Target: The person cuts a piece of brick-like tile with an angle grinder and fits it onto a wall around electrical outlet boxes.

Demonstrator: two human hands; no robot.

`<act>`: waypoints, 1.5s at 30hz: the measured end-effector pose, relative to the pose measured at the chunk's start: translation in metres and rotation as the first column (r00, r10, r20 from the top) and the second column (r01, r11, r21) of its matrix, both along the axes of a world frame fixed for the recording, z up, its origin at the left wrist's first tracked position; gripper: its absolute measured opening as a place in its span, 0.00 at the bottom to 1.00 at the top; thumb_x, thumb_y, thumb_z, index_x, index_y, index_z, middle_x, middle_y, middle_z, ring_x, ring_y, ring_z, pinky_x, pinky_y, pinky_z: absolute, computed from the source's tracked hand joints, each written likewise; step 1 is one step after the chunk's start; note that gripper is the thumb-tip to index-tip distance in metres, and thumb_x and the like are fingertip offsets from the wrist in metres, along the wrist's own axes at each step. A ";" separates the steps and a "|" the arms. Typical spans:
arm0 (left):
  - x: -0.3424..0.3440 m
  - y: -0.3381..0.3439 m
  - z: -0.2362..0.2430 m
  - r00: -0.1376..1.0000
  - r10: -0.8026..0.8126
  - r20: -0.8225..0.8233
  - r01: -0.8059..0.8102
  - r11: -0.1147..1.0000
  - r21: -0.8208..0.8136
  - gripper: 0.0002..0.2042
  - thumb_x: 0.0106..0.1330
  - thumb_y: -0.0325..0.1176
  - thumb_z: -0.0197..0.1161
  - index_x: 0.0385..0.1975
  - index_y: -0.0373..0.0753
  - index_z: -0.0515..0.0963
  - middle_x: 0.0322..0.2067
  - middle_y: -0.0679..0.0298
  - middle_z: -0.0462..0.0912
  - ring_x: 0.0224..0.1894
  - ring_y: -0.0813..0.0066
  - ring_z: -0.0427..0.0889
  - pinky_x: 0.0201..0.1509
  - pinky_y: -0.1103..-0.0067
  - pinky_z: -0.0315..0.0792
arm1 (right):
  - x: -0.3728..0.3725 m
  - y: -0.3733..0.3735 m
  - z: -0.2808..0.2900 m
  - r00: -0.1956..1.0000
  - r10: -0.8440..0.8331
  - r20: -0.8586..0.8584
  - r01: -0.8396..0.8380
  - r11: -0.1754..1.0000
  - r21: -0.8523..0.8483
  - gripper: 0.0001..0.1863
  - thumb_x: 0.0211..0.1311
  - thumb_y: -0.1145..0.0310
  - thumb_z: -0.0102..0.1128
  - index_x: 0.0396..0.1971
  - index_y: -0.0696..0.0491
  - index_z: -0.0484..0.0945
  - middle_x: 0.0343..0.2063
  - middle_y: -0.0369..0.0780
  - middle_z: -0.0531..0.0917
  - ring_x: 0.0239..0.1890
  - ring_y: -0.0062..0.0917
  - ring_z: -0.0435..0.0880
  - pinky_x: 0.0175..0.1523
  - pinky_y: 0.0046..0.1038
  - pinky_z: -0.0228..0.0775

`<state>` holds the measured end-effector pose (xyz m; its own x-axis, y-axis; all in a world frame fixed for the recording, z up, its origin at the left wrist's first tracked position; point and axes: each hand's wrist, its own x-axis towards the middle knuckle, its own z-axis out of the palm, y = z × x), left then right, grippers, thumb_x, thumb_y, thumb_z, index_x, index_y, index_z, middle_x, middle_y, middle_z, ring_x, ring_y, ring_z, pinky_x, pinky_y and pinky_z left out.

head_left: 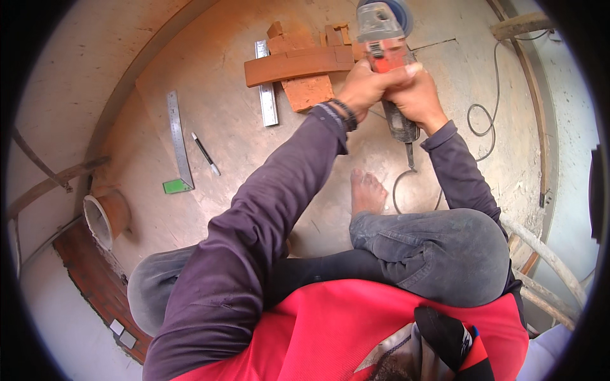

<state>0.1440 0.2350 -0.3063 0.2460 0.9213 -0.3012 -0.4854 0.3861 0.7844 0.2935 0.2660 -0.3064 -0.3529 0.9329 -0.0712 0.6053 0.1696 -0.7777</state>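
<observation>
Both hands are wrapped round a red and black angle grinder [399,119] at the far right of centre. My left hand [370,87] grips its red front part, and my right hand [417,95] closes on the body just behind. A clear guard and a bluish disc [399,11] sit at the tool's far end; the disc's edge is blurred. Left of the grinder, a long brown clay piece [298,66] lies across a metal bar [267,105] and an orange block [309,93]. Its right end is beside my left hand.
A try square [178,143] with a green stock and a marker pen [205,154] lie on the floor at left. Beyond them stands a clay pot [113,216]. The grinder's cord [494,114] loops over the floor at right. My bare foot [367,192] rests below the tool; wooden poles [549,267] stand at lower right.
</observation>
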 end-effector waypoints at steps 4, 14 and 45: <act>0.012 0.000 -0.014 0.962 0.271 0.014 -0.272 0.961 0.056 0.20 0.59 0.37 0.76 0.46 0.34 0.80 0.41 0.63 0.85 0.38 0.77 0.83 0.40 0.79 0.78 | -0.003 -0.003 -0.002 0.995 0.081 -0.066 -0.082 0.997 -0.013 0.27 0.47 0.61 0.75 0.45 0.60 0.78 0.38 0.43 0.86 0.35 0.34 0.87 0.43 0.37 0.79; -0.030 -0.003 -0.017 0.967 0.035 -0.251 -0.011 0.995 0.096 0.25 0.58 0.47 0.76 0.46 0.34 0.80 0.38 0.63 0.84 0.39 0.74 0.83 0.41 0.76 0.78 | -0.004 -0.010 -0.002 0.790 -0.140 -0.597 -0.368 0.670 -0.644 0.20 0.52 0.72 0.76 0.44 0.57 0.79 0.33 0.36 0.84 0.32 0.20 0.84 0.37 0.25 0.78; -0.173 -0.042 -0.080 -0.136 0.352 -0.926 0.336 0.896 0.292 0.34 0.60 0.51 0.73 0.56 0.29 0.73 0.47 0.44 0.81 0.50 0.46 0.78 0.57 0.60 0.71 | -0.090 -0.005 -0.059 0.977 -0.001 -0.214 -0.081 0.924 -0.373 0.39 0.36 0.55 0.79 0.41 0.73 0.76 0.37 0.55 0.85 0.41 0.40 0.86 0.47 0.31 0.77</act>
